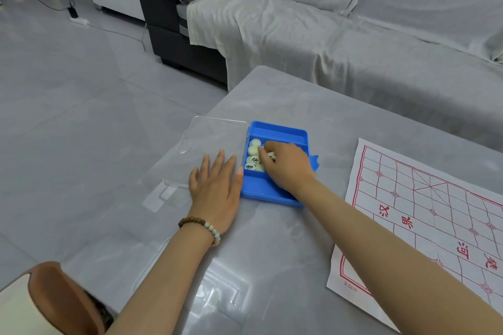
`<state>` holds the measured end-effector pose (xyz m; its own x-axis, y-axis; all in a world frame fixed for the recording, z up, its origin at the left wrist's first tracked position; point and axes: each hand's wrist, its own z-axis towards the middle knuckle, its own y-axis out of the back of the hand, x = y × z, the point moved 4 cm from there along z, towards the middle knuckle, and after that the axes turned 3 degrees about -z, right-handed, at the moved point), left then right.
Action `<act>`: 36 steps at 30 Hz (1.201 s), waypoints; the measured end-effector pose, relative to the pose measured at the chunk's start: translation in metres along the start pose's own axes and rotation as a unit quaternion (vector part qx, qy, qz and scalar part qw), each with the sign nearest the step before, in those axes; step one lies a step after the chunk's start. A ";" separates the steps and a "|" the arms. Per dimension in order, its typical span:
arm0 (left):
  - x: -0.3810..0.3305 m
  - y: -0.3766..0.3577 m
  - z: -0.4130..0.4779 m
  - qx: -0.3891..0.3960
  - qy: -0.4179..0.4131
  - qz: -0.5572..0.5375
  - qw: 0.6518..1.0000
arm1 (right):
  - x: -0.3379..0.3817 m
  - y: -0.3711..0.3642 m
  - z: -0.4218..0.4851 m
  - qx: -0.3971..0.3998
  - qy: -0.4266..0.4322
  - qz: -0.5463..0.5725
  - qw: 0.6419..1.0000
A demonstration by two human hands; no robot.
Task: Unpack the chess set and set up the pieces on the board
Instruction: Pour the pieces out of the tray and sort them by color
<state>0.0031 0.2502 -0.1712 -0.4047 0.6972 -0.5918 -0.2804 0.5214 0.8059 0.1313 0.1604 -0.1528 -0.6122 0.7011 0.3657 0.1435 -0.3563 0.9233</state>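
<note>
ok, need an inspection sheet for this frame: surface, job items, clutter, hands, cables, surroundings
Surface: glossy grey table.
Job's things: blue box open, cream chess pieces in its middle compartment; clear lid lying flat to the box's left; paper board spread out on the right, no pieces on it.
Clutter: nothing seen.
Hands: left hand flat, fingers over the lid's near corner, bracelet on the wrist; right hand in the box, fingers curled on chess pieces.
Cables: power strip and cable on the floor, off the table.
Surroundings: covered sofa behind the table, chair lower left.
</note>
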 end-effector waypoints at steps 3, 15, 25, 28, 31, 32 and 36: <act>-0.003 0.002 0.002 0.000 -0.028 -0.073 0.997 | -0.006 0.008 0.010 -0.008 -0.011 0.038 0.999; 0.002 0.013 -0.006 -0.052 -0.034 -0.139 0.988 | 0.029 0.006 -0.099 -0.081 0.044 0.052 0.994; 0.005 0.017 -0.014 -0.064 -0.019 -0.126 0.990 | 0.015 -0.008 -0.113 -0.024 0.132 0.014 0.991; 0.005 0.017 -0.014 -0.060 -0.015 -0.117 0.991 | 0.009 -0.008 -0.126 0.042 0.142 -0.001 0.989; 0.003 0.015 -0.015 -0.053 -0.014 -0.112 0.992 | 0.009 -0.013 -0.136 0.076 0.130 -0.029 0.988; 0.003 0.015 -0.014 -0.053 -0.015 -0.112 0.992 | 0.013 -0.015 -0.137 0.080 0.128 -0.028 0.988; -0.001 0.015 -0.013 -0.049 -0.017 -0.104 0.993 | 0.028 -0.021 -0.142 0.109 0.146 -0.042 0.982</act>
<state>-0.0124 0.2506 -0.1585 -0.2993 0.5963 -0.7449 -0.4392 0.6069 0.6624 0.0008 0.1000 -0.1782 -0.8209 0.5045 0.2675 0.2271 -0.1415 0.9635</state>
